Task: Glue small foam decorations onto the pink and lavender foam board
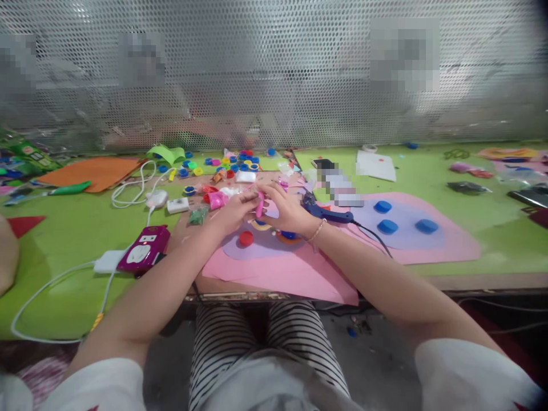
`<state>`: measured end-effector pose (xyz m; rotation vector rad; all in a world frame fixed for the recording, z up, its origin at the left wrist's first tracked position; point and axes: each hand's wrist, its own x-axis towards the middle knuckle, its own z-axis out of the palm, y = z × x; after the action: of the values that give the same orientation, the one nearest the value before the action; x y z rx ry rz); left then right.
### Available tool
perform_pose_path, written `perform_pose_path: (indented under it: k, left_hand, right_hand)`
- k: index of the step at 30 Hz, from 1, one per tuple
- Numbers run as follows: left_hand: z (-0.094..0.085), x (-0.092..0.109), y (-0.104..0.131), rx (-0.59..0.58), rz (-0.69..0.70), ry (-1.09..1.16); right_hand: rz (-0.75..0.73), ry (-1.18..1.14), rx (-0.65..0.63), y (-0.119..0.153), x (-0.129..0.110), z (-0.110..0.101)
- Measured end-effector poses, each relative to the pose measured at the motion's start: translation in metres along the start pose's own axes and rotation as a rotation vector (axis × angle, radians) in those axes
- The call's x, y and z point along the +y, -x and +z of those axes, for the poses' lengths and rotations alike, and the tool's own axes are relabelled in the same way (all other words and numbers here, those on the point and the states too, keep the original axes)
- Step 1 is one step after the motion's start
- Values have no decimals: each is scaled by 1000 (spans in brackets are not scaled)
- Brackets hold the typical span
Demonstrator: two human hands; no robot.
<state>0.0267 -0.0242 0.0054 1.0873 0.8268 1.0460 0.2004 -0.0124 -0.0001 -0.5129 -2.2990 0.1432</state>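
My left hand (238, 211) and my right hand (290, 210) meet over the pink and lilac sheets, fingers closed around a small elongated pink piece (260, 204), perhaps clay. Its exact kind is too blurred to name. Below them a red bottle cap (246, 238) rests on the lilac sheet (274, 248). Partly hidden under my right hand is a blue cap (288, 234). A dark blue glue gun (331, 214) lies just right of my right hand, its nozzle end near my wrist.
Three blue caps (387, 226) sit on the right-hand lilac sheet. Loose caps (244, 167) are scattered behind my hands. At left are a purple power socket (144, 249), white cables (55, 275) and orange foam (96, 171). A perforated metal screen (274, 74) closes the back.
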Motion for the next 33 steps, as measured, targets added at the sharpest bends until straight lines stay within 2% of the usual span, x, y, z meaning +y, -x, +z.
perform_pose_path:
  k: [4,9,16,25,29,33]
  left_hand:
    - [-1,0,0,-5,-10,-6]
    - [-2,-3,0,-70,32,-38]
    - [2,-3,1,-54,77,-5]
    - [3,-2,2,-37,49,99]
    - [4,0,1,0,57,189]
    - [4,10,0,134,-5,349]
  right_hand:
    - [-1,-3,-4,0,0,-1]
    - [11,0,-15,-1,-1,0]
    - [3,8,3,-2,-5,4]
    - [31,8,-44,-2,-4,4]
    - [27,-17,-44,-2,-6,5]
    - [27,-30,-38,-1,-2,8]
